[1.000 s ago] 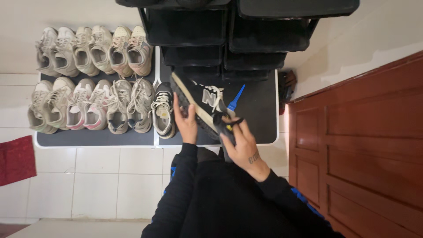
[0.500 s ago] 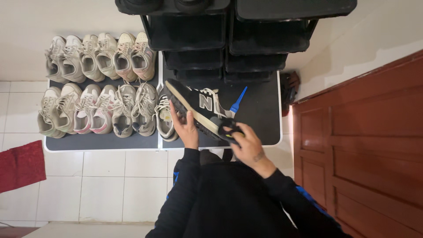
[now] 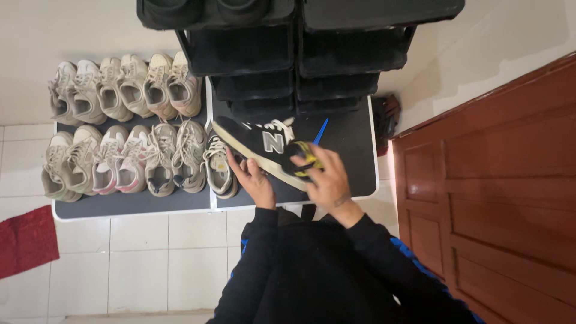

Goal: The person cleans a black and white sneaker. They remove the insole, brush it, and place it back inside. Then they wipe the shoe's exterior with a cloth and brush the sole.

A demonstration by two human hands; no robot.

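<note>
1. Starting at the far left, a red cloth (image 3: 27,240) lies on the white tiled floor (image 3: 150,258), well apart from everything else.
2. Next come two rows of pale sneakers (image 3: 126,129) lined up on a dark grey mat (image 3: 132,204); one black-and-white sneaker (image 3: 219,171) closes the front row.
3. The left hand (image 3: 255,180) cups the sole of a black sneaker (image 3: 258,144) from below, fingers curled up round its edge, holding it tilted above the mat.
4. The right hand (image 3: 324,177) is clenched on a dark brush with yellow marks (image 3: 303,159), pressing it to the heel end of that shoe.
5. Just behind, a blue handle (image 3: 321,131) pokes out; what it belongs to I cannot tell.
6. Black shoe racks (image 3: 300,54) stack up above, and a brown wooden door (image 3: 498,186) fills the right.
7. Risk, as I judge it: the shoe rests on an open palm, so a hard push could tip it onto the pale pairs and smear them.
8. No packages or signs show; the only marking is a grey emblem on the sneaker's side.
</note>
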